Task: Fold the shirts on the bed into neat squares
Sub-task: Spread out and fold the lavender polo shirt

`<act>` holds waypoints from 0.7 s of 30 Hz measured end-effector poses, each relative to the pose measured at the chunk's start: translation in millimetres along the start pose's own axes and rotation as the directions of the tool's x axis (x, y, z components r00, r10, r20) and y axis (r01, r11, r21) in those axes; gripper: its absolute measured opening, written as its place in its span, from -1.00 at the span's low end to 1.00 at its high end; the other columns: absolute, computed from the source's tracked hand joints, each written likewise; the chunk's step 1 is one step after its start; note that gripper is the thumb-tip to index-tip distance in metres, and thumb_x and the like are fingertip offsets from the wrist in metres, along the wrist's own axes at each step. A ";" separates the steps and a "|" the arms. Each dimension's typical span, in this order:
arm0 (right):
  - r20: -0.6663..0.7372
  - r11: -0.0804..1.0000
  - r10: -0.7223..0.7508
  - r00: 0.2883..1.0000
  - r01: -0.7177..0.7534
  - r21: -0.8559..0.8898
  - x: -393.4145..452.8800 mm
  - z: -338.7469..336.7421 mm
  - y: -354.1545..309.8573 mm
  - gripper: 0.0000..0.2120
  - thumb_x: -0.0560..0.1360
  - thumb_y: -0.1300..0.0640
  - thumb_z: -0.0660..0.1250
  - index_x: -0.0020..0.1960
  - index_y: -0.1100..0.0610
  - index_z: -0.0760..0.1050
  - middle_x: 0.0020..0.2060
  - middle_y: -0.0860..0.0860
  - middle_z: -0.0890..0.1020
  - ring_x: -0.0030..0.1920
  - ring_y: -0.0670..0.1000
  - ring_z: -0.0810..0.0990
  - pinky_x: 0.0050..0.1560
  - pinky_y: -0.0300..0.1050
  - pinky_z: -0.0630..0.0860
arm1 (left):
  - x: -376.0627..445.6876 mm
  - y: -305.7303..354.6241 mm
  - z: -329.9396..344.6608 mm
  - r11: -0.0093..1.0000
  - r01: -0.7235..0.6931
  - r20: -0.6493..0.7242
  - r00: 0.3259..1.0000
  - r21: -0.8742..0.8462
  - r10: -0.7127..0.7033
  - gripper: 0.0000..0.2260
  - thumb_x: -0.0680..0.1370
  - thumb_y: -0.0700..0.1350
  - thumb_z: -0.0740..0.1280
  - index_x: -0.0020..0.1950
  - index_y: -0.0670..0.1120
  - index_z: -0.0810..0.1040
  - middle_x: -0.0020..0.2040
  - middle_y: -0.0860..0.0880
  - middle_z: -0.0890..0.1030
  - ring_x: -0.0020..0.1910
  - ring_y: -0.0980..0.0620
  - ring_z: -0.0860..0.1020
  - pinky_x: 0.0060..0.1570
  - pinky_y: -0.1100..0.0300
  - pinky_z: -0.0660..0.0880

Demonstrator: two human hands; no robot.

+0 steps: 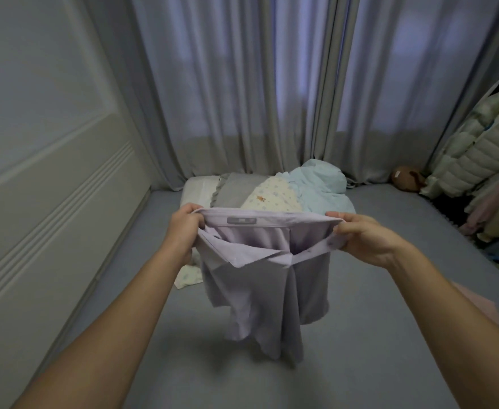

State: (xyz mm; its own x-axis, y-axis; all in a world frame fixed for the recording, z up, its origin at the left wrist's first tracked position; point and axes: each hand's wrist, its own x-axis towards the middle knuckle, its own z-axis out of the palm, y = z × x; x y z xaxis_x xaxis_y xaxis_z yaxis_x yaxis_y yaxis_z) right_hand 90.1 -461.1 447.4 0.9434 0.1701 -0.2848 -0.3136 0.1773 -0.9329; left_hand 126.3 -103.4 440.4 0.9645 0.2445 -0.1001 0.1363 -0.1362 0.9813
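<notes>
Big grey bed (375,335) takes up most of the view, with grey curtains (242,98) hanging behind it. Against the curtains sits a pile of laundry (275,193), light blue, grey and a spotty cream piece. The lilac collared shirt (260,278) is held up in the air over the bed, hem dangling. Left hand (184,228) is clamped on one end of the collar, right hand (360,237) pinches the other end.

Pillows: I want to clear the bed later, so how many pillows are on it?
2, both at the far end by the curtains: a white pillow on the left and a grey pillow overlapping it. More may be hidden under the clothes pile.
</notes>
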 end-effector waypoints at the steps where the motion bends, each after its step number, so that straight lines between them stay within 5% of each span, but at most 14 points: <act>1: 0.038 0.999 -0.023 0.999 0.025 -0.043 -2.3 -1.5 -0.7 -0.59 0.45 0.53 0.18 0.11 0.19 0.61 -0.13 0.10 0.69 -0.17 0.01 0.66 -0.11 -0.09 0.59 | 0.0 1.3 -2.0 0.999 0.017 0.017 1.000 -0.041 -0.017 -0.82 0.21 -0.24 0.19 -0.32 -0.02 0.51 -0.37 -0.01 0.42 -0.38 0.01 0.33 -0.43 0.22 0.22; 3: 0.049 0.943 -0.063 0.997 0.076 -0.324 -4.0 -1.9 1.6 -0.55 0.43 0.56 0.21 0.17 0.19 0.60 -0.02 0.12 0.70 -0.05 0.04 0.67 -0.01 -0.11 0.61 | 3.2 0.6 -7.7 0.998 0.007 0.041 0.999 -0.056 -0.004 -0.96 0.30 -0.15 0.29 -0.30 -0.02 0.51 -0.34 0.01 0.47 -0.36 0.04 0.38 -0.40 0.20 0.26; 5: -0.034 0.693 -0.184 0.982 0.105 -0.713 -3.1 0.7 4.2 -0.64 0.43 0.46 0.33 0.11 0.12 0.62 -0.07 0.08 0.68 -0.08 0.02 0.63 -0.04 -0.10 0.59 | 8.2 -6.1 -15.2 0.995 -0.067 0.059 0.996 0.074 0.063 -0.83 0.50 -0.07 0.35 -0.30 0.02 0.52 -0.40 0.08 0.50 -0.48 0.13 0.40 -0.50 0.26 0.30; 7: -0.068 0.489 -0.306 0.950 0.095 -0.867 -1.9 7.0 7.7 -0.75 0.41 0.35 0.42 -0.01 0.06 0.64 -0.20 0.01 0.66 -0.17 0.00 0.58 -0.18 -0.18 0.52 | 11.4 -15.6 -17.7 0.988 -0.108 0.056 0.993 0.111 0.103 -0.78 0.61 -0.12 0.31 -0.25 -0.06 0.52 -0.42 0.02 0.50 -0.57 0.15 0.37 -0.59 0.32 0.28; 9: -0.074 0.476 -0.379 0.923 0.126 -0.870 -1.9 17.0 11.9 -0.83 0.40 0.31 0.43 -0.12 0.05 0.65 -0.28 -0.01 0.66 -0.23 0.00 0.58 -0.32 -0.26 0.48 | 8.5 -26.6 -12.7 1.000 -0.024 0.049 0.999 0.003 0.024 -0.79 0.63 -0.15 0.29 -0.21 -0.12 0.50 -0.40 -0.04 0.43 -0.60 0.12 0.30 -0.60 0.34 0.20; 12: -0.080 0.514 -0.433 0.898 0.173 -0.840 -1.6 37.2 13.1 -0.87 0.39 0.27 0.41 -0.16 0.07 0.65 -0.29 0.04 0.67 -0.23 0.07 0.65 -0.25 -0.01 0.61 | -11.6 -45.1 8.3 0.994 0.105 0.110 0.989 -0.037 -0.100 -0.82 0.61 -0.02 0.31 -0.11 -0.08 0.52 -0.35 -0.04 0.43 -0.58 0.12 0.33 -0.56 0.33 0.22; 16: -0.003 0.529 -0.436 0.900 0.253 -0.810 -1.6 77.1 6.0 -0.89 0.39 0.27 0.44 -0.18 0.08 0.64 -0.30 -0.04 0.68 -0.27 -0.03 0.66 -0.17 0.05 0.65 | -64.8 -84.7 56.7 0.964 0.168 0.387 0.891 0.207 -0.238 -0.52 0.42 0.27 0.44 0.21 0.09 0.40 0.08 0.01 0.59 -0.07 0.05 0.63 -0.23 0.18 0.55; 18: 0.010 0.547 -0.449 0.893 0.284 -0.787 0.0 95.4 1.9 -0.93 0.39 0.26 0.44 -0.20 0.12 0.62 -0.32 0.00 0.68 -0.28 0.00 0.67 -0.18 0.09 0.65 | -88.2 -102.5 83.5 0.980 0.140 0.479 0.857 0.143 -0.193 -0.43 0.37 0.15 0.54 0.28 0.05 0.40 0.19 0.06 0.57 0.17 0.00 0.59 0.00 0.13 0.59; 21: -0.029 0.597 -0.477 0.879 0.300 -0.744 1.3 112.9 -8.8 -0.98 0.39 0.21 0.42 -0.20 0.16 0.60 -0.33 0.08 0.68 -0.29 0.07 0.68 -0.21 0.15 0.64 | -106.9 -120.5 120.2 0.993 0.106 0.445 0.888 0.046 -0.115 -0.47 0.34 -0.07 0.60 0.25 -0.05 0.51 0.17 -0.05 0.63 0.21 -0.03 0.58 0.18 0.01 0.56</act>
State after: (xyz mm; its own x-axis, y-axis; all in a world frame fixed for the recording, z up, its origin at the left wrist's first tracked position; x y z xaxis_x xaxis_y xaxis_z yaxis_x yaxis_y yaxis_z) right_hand 81.8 -353.0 480.1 0.9815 0.0370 0.1879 0.1757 -0.5644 -0.8066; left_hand 34.0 -228.5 313.1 0.9414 -0.1948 -0.2753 0.2480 -0.1531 0.9566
